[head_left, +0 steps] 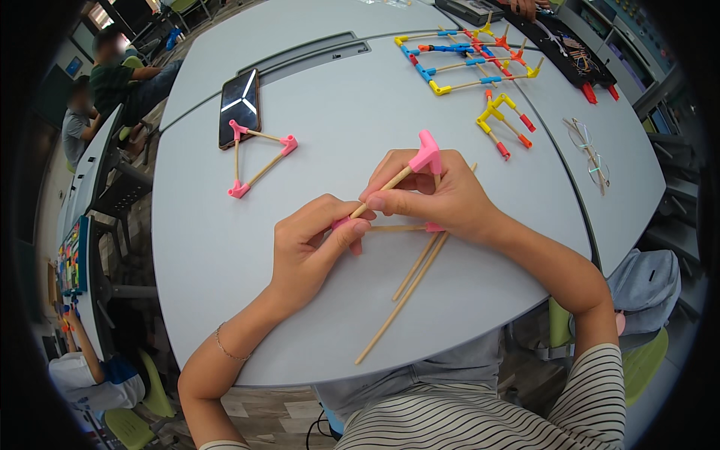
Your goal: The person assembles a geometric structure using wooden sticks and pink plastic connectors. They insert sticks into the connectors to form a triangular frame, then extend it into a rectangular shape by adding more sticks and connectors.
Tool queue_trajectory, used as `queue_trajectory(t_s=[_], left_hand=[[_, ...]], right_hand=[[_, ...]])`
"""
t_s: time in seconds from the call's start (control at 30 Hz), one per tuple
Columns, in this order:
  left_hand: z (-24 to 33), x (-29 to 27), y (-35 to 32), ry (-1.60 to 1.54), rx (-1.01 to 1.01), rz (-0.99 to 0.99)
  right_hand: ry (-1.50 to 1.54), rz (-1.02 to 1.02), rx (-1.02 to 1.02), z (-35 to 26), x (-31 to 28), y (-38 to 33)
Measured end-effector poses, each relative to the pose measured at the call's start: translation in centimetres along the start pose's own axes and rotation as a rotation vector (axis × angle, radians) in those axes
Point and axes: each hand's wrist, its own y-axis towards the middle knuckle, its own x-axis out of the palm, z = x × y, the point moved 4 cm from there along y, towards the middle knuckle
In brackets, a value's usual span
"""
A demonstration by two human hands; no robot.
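Observation:
My left hand (307,244) is closed around a pink plastic corner connector (340,223), mostly hidden by the fingers. Between the thumb and fingers of my right hand (457,199) is a wooden stick (394,178). Its lower end meets the left fingertips, and its upper end sits in another pink connector (426,152). A second stick (397,228) runs across below, toward a pink connector (433,226) under my right hand. Two loose sticks (401,299) lie on the table beneath. To the left, a pink-cornered stick triangle (265,168) rests with one corner against a dark phone (239,111).
At the far right lie a frame of sticks with coloured connectors (490,79) and a small yellow and red piece (495,114). Eyeglasses (598,166) and a black tool case (570,52) are on the adjoining table. Other people sit at the left; another person's hand (528,7) shows at the top.

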Motion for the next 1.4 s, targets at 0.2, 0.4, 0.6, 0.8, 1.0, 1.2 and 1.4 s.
queue_trajectory(t_s=[0.2,0.4,0.6,0.8,1.0,1.2,1.4], left_hand=[[0.0,0.0,-0.2,0.042,0.018,-0.002],[-0.6,0.0,-0.3,0.039,0.035,-0.021],[-0.6,0.2,-0.1,0.027,0.01,-0.052],[0.0,0.4,0.0,0.112,0.148,-0.038],[0.2,0.6,0.2,0.289,0.188,-0.035],[0.7,0.6,-0.4,0.45,0.302,-0.045],[0.7,0.7,-0.2,0.34,0.295,-0.015]], right_hand=[[0.015,0.011,0.025,0.6,0.3,-0.1],[-0.087,-0.025,0.017,1.0,0.4,-0.4],[-0.17,-0.038,-0.045,0.4,0.3,-0.2],[0.002,0.042,0.096,-0.4,-0.2,0.0],[0.047,0.074,0.15,0.1,-0.9,0.1],[0.105,0.053,0.13,0.9,-0.4,-0.4],[0.103,0.014,0.082,-0.4,0.0,0.0]])
